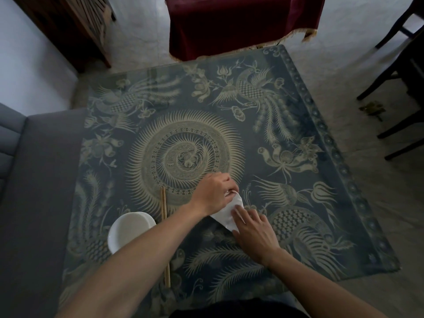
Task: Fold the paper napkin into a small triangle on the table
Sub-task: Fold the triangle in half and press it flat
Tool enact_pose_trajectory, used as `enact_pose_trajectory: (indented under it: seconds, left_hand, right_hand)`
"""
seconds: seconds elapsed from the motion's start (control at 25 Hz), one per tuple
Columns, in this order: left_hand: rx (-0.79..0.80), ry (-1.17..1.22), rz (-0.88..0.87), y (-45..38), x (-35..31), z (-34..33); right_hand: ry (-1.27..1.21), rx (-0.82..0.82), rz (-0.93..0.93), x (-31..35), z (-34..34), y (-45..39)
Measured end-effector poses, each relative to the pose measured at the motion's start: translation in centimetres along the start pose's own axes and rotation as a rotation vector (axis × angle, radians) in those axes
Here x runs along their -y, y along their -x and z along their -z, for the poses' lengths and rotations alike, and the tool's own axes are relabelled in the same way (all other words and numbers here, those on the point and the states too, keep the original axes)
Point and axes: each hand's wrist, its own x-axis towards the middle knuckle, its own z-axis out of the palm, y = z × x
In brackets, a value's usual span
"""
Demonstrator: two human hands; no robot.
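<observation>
Head view, nearest first: right hand lying flat and open, fingers spread, pressing the near end of the paper napkin down onto the table, gripping nothing, only pinning. Just beyond, left hand reaching across from the left, fingertips curled and pinching the far upper corner of the napkin, closed on that corner as far as can be told, the fingertips partly hiding themselves. Napkin lying between the two hands, touching both, already narrowed to a tapered, roughly triangular shape, long axis running from near, under the right palm, up toward the left fingertips. Judging the step as creasing or bringing the far corner over; probably well along, though the final small triangle not yet shown. Coming move turning on that pinched corner: needing to travel back along the long axis toward the right hand, with the right hand holding the base flat. Left hand being nearer the free corner. Off to the left, chopsticks lying lengthwise, and a white bowl just beside them, partly under the left forearm, both well clear of the napkin and not blocking. Farther off, a dark red cloth beyond the table edge
</observation>
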Motion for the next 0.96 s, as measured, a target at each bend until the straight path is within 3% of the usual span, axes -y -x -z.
enact_pose_trajectory:
  seconds: [0.32,0.56,0.96]
  left_hand:
    - [-0.025,-0.036,0.046,4.0,-3.3,-2.8]
    - [0.088,-0.16,0.065,6.2,-5.2,-5.9]
    - [0.104,-0.043,0.218,6.9,-6.0,-8.1]
  right_hand:
    - [0.0,-0.049,0.063,-1.7,-0.1,2.3]
    - [0.025,-0.057,0.223,-3.8,-0.8,5.0]
    - [-0.059,-0.098,0.387,-6.6,-1.9,7.6]
